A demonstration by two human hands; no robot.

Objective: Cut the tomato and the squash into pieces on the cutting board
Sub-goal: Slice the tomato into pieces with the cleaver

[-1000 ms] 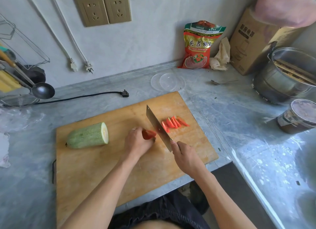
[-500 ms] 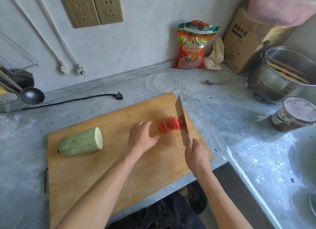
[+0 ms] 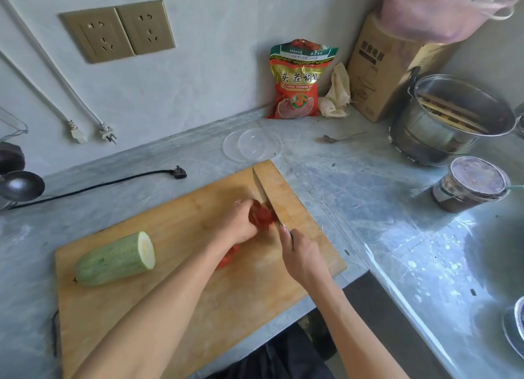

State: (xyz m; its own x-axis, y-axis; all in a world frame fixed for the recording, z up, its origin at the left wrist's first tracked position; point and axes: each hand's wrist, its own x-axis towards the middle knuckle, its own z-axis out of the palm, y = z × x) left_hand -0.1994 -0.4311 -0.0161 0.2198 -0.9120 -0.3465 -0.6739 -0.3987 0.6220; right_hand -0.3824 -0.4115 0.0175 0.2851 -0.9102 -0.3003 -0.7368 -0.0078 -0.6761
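A grey marbled kitchen counter [image 3: 354, 186] runs along a pale wall, and on it lies a long rectangular wooden cutting board [image 3: 175, 308], set at a slant with its near edge over the counter's front. Toward the far right part of the board sits a bunch of red tomato slices [image 3: 262, 215], gathered close together. The left hand [image 3: 241, 223] lies just left of the slices with its fingers curled over them, holding the bunch together; a ring shows on one finger. Directly under the left forearm another red tomato piece [image 3: 228, 258] lies on the board, partly hidden. The right hand [image 3: 302, 255] sits just to the right of the slices and grips the handle of a broad steel cleaver [image 3: 262, 189], whose blade stands on edge right against the right side of the tomato bunch and points away toward the board's far edge. The pale green squash half [image 3: 113, 261], with its cream cut face turned to the right, lies on the left part of the board, well apart from both hands.
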